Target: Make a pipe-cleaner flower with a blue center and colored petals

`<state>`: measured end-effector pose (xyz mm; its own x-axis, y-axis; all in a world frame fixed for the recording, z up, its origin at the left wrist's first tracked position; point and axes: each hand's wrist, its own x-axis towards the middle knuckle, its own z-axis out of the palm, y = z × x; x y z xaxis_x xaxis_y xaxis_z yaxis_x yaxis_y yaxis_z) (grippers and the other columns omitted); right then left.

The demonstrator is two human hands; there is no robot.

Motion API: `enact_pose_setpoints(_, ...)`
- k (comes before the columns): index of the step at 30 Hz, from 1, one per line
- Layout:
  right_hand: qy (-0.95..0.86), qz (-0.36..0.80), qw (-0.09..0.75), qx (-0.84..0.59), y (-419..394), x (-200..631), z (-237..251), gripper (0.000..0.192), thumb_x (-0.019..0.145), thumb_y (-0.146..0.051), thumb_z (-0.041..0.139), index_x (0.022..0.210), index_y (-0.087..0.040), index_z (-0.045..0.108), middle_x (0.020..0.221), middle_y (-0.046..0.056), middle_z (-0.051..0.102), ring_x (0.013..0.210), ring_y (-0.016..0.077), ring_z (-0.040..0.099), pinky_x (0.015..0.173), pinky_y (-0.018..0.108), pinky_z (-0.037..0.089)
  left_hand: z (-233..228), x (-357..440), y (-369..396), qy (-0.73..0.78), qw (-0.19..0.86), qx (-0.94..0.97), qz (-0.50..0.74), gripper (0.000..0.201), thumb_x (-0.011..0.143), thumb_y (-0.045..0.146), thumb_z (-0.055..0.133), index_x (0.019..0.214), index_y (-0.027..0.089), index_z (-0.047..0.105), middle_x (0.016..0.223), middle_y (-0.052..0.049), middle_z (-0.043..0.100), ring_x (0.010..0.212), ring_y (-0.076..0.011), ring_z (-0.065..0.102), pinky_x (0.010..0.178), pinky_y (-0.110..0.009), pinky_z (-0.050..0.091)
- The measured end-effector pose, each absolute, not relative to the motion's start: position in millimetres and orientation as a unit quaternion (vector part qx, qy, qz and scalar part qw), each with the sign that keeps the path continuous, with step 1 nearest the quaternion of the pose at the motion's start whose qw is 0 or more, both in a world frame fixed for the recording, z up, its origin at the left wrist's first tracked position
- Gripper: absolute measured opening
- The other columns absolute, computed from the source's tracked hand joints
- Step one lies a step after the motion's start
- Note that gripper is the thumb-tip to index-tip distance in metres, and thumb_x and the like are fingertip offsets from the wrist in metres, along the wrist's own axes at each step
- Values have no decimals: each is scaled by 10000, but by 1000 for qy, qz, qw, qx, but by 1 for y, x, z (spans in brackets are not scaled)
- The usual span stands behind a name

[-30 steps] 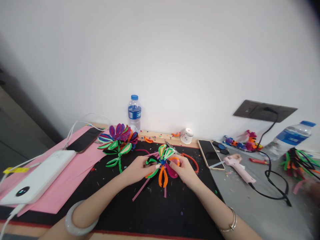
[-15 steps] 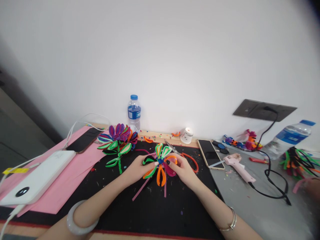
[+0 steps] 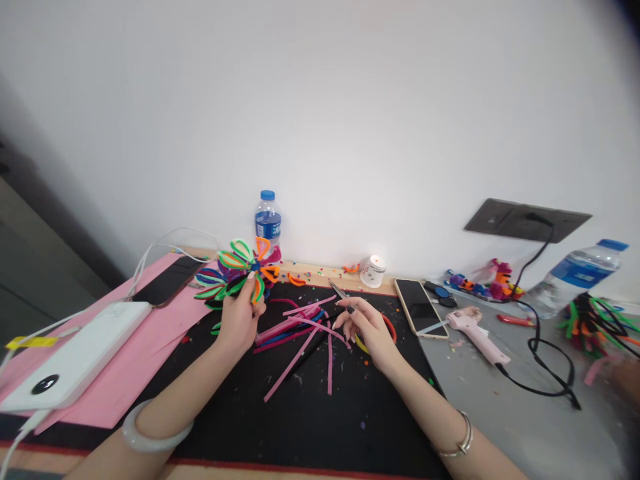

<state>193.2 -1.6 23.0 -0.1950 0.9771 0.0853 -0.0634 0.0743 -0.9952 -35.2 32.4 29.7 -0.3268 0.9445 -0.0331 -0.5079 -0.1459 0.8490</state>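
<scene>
My left hand (image 3: 239, 319) grips a pipe-cleaner flower (image 3: 246, 261) with green and orange looped petals, held up over the left part of the black mat (image 3: 310, 420), just in front of another multicoloured flower (image 3: 213, 285) lying there. My right hand (image 3: 367, 328) hovers empty, fingers spread, above loose pink pipe cleaners (image 3: 300, 333) scattered on the mat. Scissors with orange handles (image 3: 350, 301) lie right behind its fingertips.
A water bottle (image 3: 268, 227) and a small white cup (image 3: 374, 271) stand by the wall. A phone (image 3: 419, 307), a pink glue gun (image 3: 477, 335) with black cable, and a second bottle (image 3: 575, 275) lie right. A white power bank (image 3: 75, 360) sits on pink paper (image 3: 150, 340) at left.
My left hand has carried the flower up and to the left, away from the mat's middle. My right hand let go of it and now hovers over the uncovered pink strips.
</scene>
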Motion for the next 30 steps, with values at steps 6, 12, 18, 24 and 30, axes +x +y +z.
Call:
enact_pose_setpoints(6,-545,543,486,-415,-2,194,24,189,808,-297,439,945,-172,474,655,8,628,460,92,481,451,220,351,31,-43,40,345,527,220,745,391,728,220,632,550,180,285,509,88,187,381,-23,201,348,-164,185)
enact_pose_setpoints(12,-542,545,486,-416,-2,194,25,194,806,-296,439,955,-173,466,647,8,627,460,92,486,454,218,356,29,-45,43,349,539,190,742,370,747,190,613,564,178,291,519,87,179,388,-21,189,353,-158,160)
enact_pose_setpoints(18,-543,542,486,-419,-3,194,26,196,805,-296,438,955,-173,465,635,7,629,462,94,488,459,220,365,26,-47,44,343,569,190,723,316,758,164,587,587,174,321,519,87,221,394,-24,169,349,-159,157)
enact_pose_setpoints(24,-539,547,482,-421,-2,195,24,189,802,-293,442,949,-176,465,619,-1,618,455,97,485,446,221,360,23,-46,43,347,582,211,705,314,740,190,604,586,175,330,523,78,206,414,-29,157,369,-178,138)
enact_pose_setpoints(30,-535,546,483,-427,-2,193,24,192,801,-302,447,946,-177,462,603,-8,612,447,95,476,447,223,355,24,-35,32,399,538,287,685,268,717,263,613,641,193,366,558,72,275,402,-30,204,373,-182,171)
